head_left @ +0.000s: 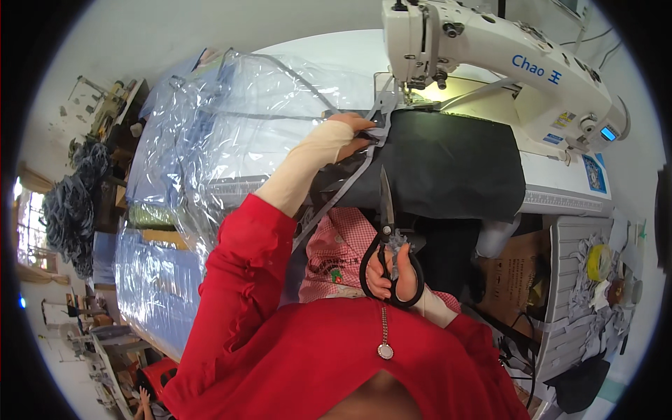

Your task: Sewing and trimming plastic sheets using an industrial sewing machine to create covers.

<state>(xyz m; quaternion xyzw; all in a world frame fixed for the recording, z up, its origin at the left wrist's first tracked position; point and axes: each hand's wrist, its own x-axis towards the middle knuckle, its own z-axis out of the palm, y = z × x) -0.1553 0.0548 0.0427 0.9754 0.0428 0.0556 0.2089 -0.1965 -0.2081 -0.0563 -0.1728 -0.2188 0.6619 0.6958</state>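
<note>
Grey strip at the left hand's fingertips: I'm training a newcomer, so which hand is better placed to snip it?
Right, I'd judge: the right hand holds the scissors, blades pointing toward the sewing machine, while the left hand has its fingertips at the grey strip.

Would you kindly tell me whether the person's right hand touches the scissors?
Touching: the head view shows the right hand gripping the black-handled scissors by their loops.

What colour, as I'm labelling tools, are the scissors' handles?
The scissors' handles are black, seen best in the head view.
</note>
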